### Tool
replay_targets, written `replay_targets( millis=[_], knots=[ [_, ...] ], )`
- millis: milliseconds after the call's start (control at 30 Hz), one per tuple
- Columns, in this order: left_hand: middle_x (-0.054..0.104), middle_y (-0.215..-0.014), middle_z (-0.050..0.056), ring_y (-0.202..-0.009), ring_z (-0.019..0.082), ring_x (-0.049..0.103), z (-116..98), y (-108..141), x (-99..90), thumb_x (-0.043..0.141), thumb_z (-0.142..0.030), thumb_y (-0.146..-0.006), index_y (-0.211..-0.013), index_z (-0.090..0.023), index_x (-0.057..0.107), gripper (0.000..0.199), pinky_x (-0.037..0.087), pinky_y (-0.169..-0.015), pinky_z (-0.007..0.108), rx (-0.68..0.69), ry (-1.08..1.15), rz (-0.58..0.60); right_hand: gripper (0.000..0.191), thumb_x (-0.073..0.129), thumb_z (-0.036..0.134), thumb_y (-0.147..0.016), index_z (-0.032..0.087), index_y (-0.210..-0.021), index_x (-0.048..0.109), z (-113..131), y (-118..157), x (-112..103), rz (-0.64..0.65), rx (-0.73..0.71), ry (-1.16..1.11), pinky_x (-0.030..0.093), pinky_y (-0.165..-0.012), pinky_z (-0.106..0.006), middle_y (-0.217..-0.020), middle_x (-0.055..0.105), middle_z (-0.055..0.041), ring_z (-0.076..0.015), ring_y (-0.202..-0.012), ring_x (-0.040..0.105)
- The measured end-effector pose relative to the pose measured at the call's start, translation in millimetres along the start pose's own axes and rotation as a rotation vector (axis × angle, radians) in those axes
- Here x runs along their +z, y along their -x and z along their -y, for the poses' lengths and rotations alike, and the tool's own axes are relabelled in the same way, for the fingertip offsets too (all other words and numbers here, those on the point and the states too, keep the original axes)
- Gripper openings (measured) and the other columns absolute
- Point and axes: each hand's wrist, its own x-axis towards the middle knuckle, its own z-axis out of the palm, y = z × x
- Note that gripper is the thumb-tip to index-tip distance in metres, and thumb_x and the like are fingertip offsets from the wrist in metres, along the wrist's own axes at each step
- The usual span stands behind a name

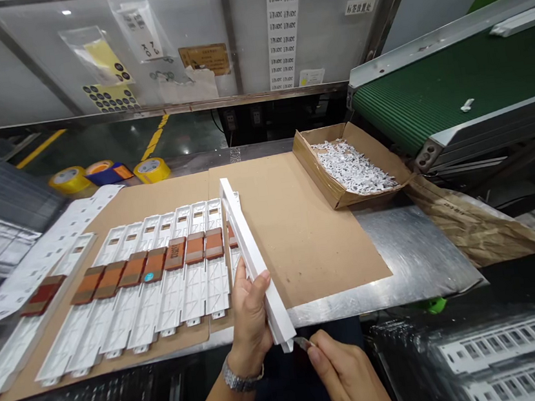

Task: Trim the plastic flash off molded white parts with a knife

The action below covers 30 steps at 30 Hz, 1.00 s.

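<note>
White plastic, long, slim and smooth-faced, makes up the strip tilted in the worker's left hand, the thumb pressed on one side and the fingers wrapped behind. Its upper end leans away over the bench, while its lower end overhangs the near edge, seemingly so that the tip meets the small metal blade pinched in the right hand. The two hands are apart, near each other, with the blade's point just beside that tip.

Toward the left edge, ribbed white panels lie side by side on tan cardboard, which probably spares them scratches from the shiny, scuffed metal beneath. Across their middles rest brick-red blocks banded in dull brown, one to a panel, and I'd judge they serve as weights to keep the thin plastic flat.

By the far right corner, a shallow open carton holds curly white scraps, perhaps put there for easy reach. Glossy rolls of tape sit along the far edge, toward the left corner.
</note>
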Motion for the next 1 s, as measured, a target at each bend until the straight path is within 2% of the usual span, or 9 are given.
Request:
replay_targets(
  millis=[167, 367, 667, 1000],
  knots=[
    [0.056, -0.067, -0.007, -0.046, 0.005, 0.047, 0.4, -0.1, 0.6, 0.07, -0.029, -0.071, -0.117, -0.027, 0.049, 0.051, 0.048, -0.06, 0.021, -0.005, -0.002, -0.002, 0.032, 0.032, 0.036, -0.098, 0.022, -0.069, 0.037, -0.9, 0.1, 1.1, 0.011, 0.009, -0.02, 0.027, -0.049, -0.021, -0.06, 0.043, 0.0052, -0.0091, -0.05, 0.04],
    [0.06, -0.073, -0.004, -0.053, 0.008, 0.053, -0.1, -0.4, 1.8, 0.07, -0.031, -0.071, -0.122, -0.026, 0.046, 0.056, 0.048, -0.06, 0.022, 0.001, -0.02, -0.002, 0.033, 0.031, 0.038, -0.098, 0.022, -0.069, 0.037, -0.9, 1.2, 2.2, 0.025, 0.03, -0.031, 0.026, -0.049, -0.022, -0.06, 0.043, 0.005, -0.0094, -0.051, 0.039],
    [0.051, -0.061, -0.007, -0.045, 0.005, 0.045, -0.8, -0.5, 2.7, 0.069, -0.029, -0.072, -0.12, -0.025, 0.047, 0.053, 0.04, -0.046, 0.015, -0.002, -0.026, 0.006, 0.033, 0.031, 0.039, -0.098, 0.022, -0.07, 0.036, -2.2, 1.2, 1.5, 0.049, 0.042, -0.03, 0.026, -0.049, -0.021, -0.061, 0.042, 0.0051, -0.009, -0.051, 0.039],
    [0.061, -0.077, -0.003, -0.055, 0.008, 0.054, -0.7, -0.6, 2.8, 0.07, -0.03, -0.071, -0.125, -0.026, 0.044, 0.061, 0.048, -0.061, 0.021, 0.016, -0.036, 0.007, 0.034, 0.031, 0.04, -0.098, 0.022, -0.069, 0.035, -1.1, 0.5, -1.9, 0.096, 0.061, -0.038, 0.023, -0.048, -0.022, -0.058, 0.039, 0.0063, -0.0084, -0.049, 0.037]
  ],
)
